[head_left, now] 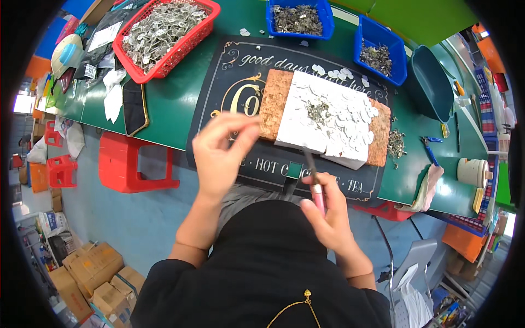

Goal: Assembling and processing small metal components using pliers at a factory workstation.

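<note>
Green table [169, 109]: left fingers [247, 138] together, contents unclear; right fingers [332, 191] around blurry-tipped tool [318, 192].

- Two bare hands: one left hand [224, 156], one right hand [331, 216].
- One pink-handled tool [318, 195].
- One white block [290, 112].
- Two brown brick ends [272, 98] showing; whether one brick or two cannot be told.
- One dark printed mat [214, 93].
- Two blue trays [302, 36].
- One red basket [186, 50].
- One dark green basin [432, 87].
- One pair of blue-handled pliers [434, 158].
- Three red stools [117, 164] at the left.
- One green table [169, 104].
- Small metal pieces [319, 113]: too many to count.
- Cardboard boxes [95, 268]: several, overlapping, exact count unclear.
</note>
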The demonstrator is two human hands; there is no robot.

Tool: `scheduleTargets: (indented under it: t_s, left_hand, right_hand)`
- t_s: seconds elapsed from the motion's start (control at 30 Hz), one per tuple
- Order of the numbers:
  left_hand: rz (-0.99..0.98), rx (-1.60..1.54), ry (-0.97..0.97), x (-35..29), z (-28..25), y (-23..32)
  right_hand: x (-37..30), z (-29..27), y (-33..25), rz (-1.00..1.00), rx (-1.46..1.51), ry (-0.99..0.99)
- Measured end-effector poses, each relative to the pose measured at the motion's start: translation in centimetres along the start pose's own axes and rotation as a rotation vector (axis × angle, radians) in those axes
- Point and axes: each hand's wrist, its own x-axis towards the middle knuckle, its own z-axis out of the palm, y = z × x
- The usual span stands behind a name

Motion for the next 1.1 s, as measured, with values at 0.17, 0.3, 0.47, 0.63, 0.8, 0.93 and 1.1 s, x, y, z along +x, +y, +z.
scheduleTargets:
  t_s: [0.17,0.3,0.47,0.63,0.8,0.93,1.1]
  left_hand:
    - [0.234,0.534,-0.016,3.4,-0.8,-1.6]
    - [0.253,0.548,-0.057,3.0,0.2,-0.7]
    - [0.363,0.629,-0.166,2.3,2.0,-0.3]
    - [0.497,0.673,-0.127,2.5,2.7,-0.7]
    - [0.611,0.702,-0.096,2.1,2.9,-1.0]
    - [0.560,0.621,-0.104,1.6,2.9,-0.4]
    - [0.172,0.065,-0.150,0.0,2.7,0.9]
  right_hand:
    - [-1.2,-0.6,-0.3,0.389,0.686,-0.074]
    - [-1.3,-0.7,0.3,0.361,0.757,-0.030]
    - [-1.3,-0.6,0.6,0.395,0.725,0.088]
    - [-1.1,0.3,1.8,0.204,0.289,0.196]
    - [-0.5,0.7,1.8,0.171,0.149,0.209]
    - [-0.5,0.8,1.5,0.094,0.145,0.204]
    - [-0.2,0.7,1.2,-0.039,-0.067,0.217]
